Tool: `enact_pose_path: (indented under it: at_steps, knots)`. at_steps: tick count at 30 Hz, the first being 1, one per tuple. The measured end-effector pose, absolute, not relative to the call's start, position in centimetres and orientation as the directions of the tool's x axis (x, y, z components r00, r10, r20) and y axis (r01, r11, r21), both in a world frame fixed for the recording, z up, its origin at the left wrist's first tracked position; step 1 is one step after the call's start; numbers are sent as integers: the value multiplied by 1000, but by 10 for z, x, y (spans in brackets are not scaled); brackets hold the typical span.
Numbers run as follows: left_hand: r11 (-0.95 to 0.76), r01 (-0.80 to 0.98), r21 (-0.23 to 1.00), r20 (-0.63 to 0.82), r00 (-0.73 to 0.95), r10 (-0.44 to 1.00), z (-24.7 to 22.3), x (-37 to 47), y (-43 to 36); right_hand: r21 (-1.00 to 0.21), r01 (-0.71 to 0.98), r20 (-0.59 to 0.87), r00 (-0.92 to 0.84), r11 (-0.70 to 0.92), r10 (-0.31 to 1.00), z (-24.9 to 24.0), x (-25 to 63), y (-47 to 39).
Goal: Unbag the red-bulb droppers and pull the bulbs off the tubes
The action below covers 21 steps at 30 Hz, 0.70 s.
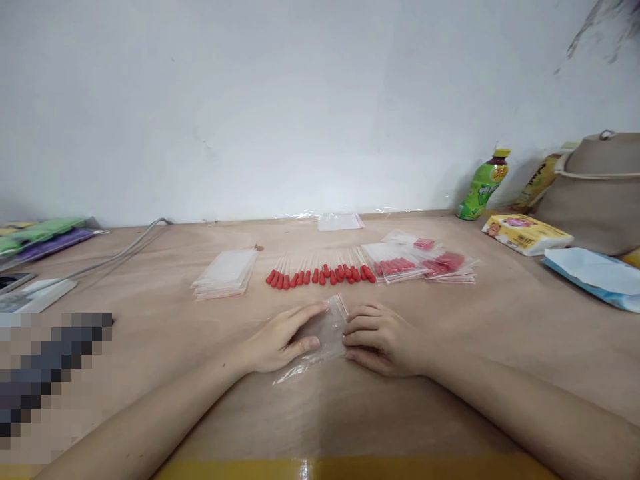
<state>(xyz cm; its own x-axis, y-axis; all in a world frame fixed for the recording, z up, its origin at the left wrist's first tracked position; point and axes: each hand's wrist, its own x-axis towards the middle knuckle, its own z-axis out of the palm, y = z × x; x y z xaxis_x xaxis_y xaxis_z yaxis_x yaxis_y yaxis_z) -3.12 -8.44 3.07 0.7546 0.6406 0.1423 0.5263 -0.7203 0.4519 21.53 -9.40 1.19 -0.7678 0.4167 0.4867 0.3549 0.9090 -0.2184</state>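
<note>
A clear plastic zip bag (327,337) lies slanted on the table between my two hands, its red-lined end pointing away from me. My left hand (283,337) rests at the bag's left side, thumb and fingers spread apart and touching the plastic. On the other side my right hand (383,339) has bent fingers closed at the bag's right edge. Just beyond stands a row of droppers with red rubber bulbs (320,275), their thin clear stems pointing to the wall. To their right, several zip bags with red-bulb droppers inside (400,265) overlap in a pile.
A stack of flat zip bags (226,272) lies left of the row, and more bags (341,221) lie by the wall. At right are a green bottle (483,185), a yellow tissue pack (527,233), a blue-white packet (593,277) and a beige bag (595,200). A grey cable (120,253) runs at left.
</note>
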Motion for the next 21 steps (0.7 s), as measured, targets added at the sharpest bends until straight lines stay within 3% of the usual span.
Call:
enact_pose_path:
  at_steps: [5,11,14,16,19,21]
  knots:
    - [-693,634,343,13,734,679,34,-31,-84,-231,333,471,-784,914,405,12,219,-93]
    - [-539,622,568,239,502,831,24,-31,-73,-270,340,513,-741,901,433,10,221,-88]
    - [-431,668,607,198,398,896,21,-33,-65,-190,509,606,-612,839,508,15,233,-75]
    - [-383,698,605,130,388,912,22,-34,-63,-139,707,654,-460,693,601,20,248,-64]
    - [-395,699,597,103,421,901,26,-33,-66,-42,895,601,-332,443,727,25,272,-48]
    - [-449,675,585,160,447,880,28,-30,-71,36,925,537,-337,379,773,25,284,-41]
